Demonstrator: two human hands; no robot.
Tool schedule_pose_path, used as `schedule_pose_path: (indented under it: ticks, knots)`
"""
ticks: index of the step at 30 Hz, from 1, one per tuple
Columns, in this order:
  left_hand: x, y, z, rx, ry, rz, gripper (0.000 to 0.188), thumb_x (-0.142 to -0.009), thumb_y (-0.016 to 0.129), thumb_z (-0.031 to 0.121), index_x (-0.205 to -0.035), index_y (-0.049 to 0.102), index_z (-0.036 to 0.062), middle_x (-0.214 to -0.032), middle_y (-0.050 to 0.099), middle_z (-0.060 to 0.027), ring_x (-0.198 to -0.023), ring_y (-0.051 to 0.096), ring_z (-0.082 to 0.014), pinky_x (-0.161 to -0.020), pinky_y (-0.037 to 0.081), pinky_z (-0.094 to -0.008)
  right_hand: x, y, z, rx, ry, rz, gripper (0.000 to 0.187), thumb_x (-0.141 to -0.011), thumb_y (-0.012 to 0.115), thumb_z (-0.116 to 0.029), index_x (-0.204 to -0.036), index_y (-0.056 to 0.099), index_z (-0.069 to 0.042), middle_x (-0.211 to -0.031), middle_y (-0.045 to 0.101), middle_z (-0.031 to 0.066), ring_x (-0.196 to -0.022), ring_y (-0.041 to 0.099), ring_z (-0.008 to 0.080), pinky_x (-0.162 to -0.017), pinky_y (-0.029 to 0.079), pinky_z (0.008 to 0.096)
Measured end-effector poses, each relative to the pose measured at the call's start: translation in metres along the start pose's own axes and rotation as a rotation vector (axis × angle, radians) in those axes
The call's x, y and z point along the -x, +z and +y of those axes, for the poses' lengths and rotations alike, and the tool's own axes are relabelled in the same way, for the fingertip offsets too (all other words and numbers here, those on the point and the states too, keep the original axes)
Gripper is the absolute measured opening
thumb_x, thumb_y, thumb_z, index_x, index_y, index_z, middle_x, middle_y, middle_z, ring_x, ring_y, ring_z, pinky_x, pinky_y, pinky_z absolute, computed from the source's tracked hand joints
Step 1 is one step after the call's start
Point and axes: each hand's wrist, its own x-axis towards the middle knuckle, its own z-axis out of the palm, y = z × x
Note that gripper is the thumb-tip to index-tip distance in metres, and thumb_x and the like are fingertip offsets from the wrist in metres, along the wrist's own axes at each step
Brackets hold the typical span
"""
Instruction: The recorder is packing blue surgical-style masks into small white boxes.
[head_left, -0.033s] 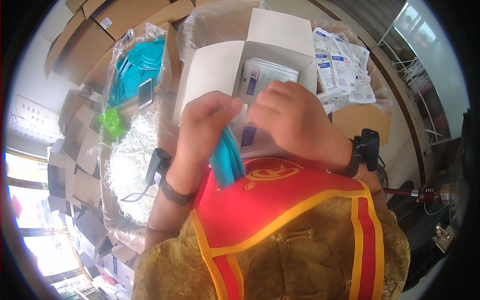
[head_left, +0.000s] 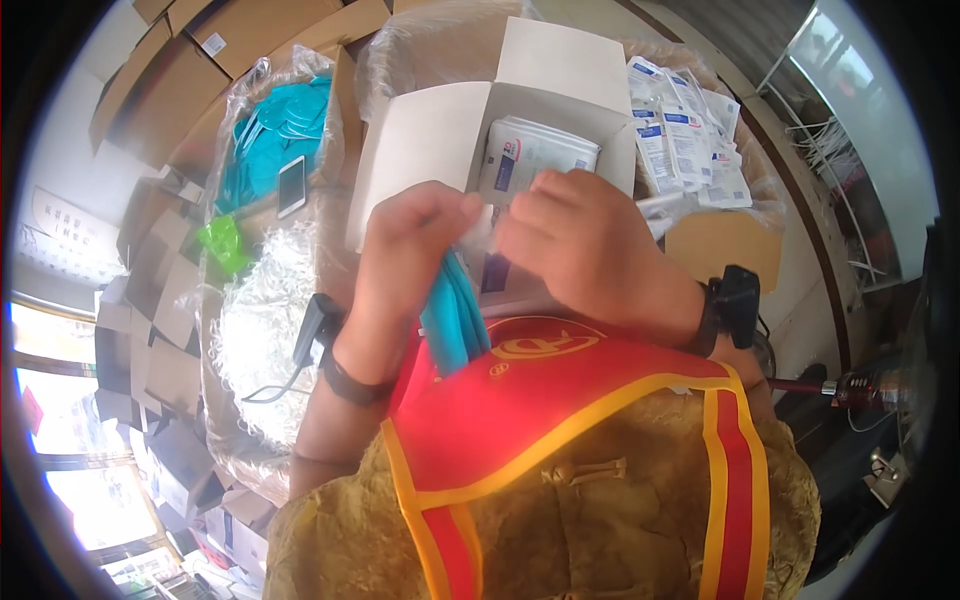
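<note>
Teal bundle [head_left: 455,320] is front and center on my feed, hanging below the left hand [head_left: 412,235], just in front of the red apron [head_left: 460,440]. Left fingers are curled in, bundle's upper end caught in that hand. Right hand [head_left: 580,235] is bent inward, fingers bunched, tips near the left ones; can't tell from here whether it pinches anything, fingers block my view. Just beyond both hands I get an open white box [head_left: 420,130], flaps up, flat white packets [head_left: 550,145] stacked inside. Right of it: a heap of more white packets [head_left: 685,150] in a plastic-lined carton. Left side: teal pieces [head_left: 290,110] in clear plastic, phone [head_left: 291,187] at their near edge, then green wrapper [head_left: 224,245] beside white shredded filler [head_left: 260,330].
</note>
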Motion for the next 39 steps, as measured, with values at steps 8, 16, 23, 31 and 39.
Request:
schedule_pose_path:
  ticks: [8, 16, 23, 31, 39]
  knots:
    - [-0.067, -0.071, -0.093, -0.14, 0.044, 0.316, 0.019, -0.091, 0.064, 0.016, -0.076, 0.064, 0.0039, -0.063, 0.053, 0.0065, -0.055, 0.041, -0.0019, -0.049, 0.033, -0.0218, 0.003, -0.036, -0.033, -0.249, -0.064, 0.029, 0.012, -0.072, 0.065, -0.011, -0.078, 0.055, -0.007, -0.074, 0.045, 0.0044, -0.073, 0.053, 0.0223, -0.063, 0.044, 0.0338]
    - [-0.064, -0.074, -0.08, -0.807, 0.092, 0.328, 0.017, -0.084, 0.069, 0.016, -0.086, 0.065, 0.0007, -0.068, 0.063, -0.0057, -0.062, 0.055, -0.0094, -0.058, 0.044, -0.0284, 0.005, -0.034, -0.015, -0.334, 0.051, 0.053, 0.016, -0.071, 0.067, -0.003, -0.083, 0.057, -0.006, -0.077, 0.051, 0.0078, -0.073, 0.055, 0.0276, -0.061, 0.045, 0.0368]
    - [-0.011, -0.056, 0.023, -0.672, 0.377, 0.18, 0.019, -0.079, 0.066, 0.001, -0.098, 0.068, 0.0035, -0.09, 0.068, -0.0011, -0.079, 0.062, -0.0098, -0.067, 0.045, -0.0234, 0.004, -0.021, 0.031, -0.336, 0.189, 0.039, 0.011, -0.079, 0.066, 0.001, -0.087, 0.062, -0.004, -0.075, 0.052, 0.0073, -0.067, 0.055, 0.025, -0.059, 0.044, 0.0326]
    - [0.006, -0.015, 0.033, -0.39, 0.168, -0.4, 0.033, -0.074, 0.06, -0.009, -0.106, 0.064, -0.0019, -0.085, 0.065, -0.0021, -0.075, 0.054, -0.0042, -0.064, 0.044, -0.02, 0.001, -0.014, 0.023, -0.399, 0.193, 0.076, 0.012, -0.078, 0.065, 0.001, -0.088, 0.062, -0.005, -0.076, 0.054, 0.0084, -0.07, 0.056, 0.0261, -0.062, 0.047, 0.0332]
    - [0.006, -0.011, 0.019, -0.538, 0.168, -0.384, 0.047, -0.068, 0.054, -0.01, -0.114, 0.058, -0.0017, -0.097, 0.064, -0.0022, -0.086, 0.056, -0.0068, -0.074, 0.046, -0.0222, 0.004, -0.008, 0.009, -0.289, 0.134, 0.094, 0.013, -0.073, 0.063, 0.001, -0.085, 0.061, -0.005, -0.077, 0.054, 0.0101, -0.074, 0.057, 0.0308, -0.063, 0.048, 0.037]
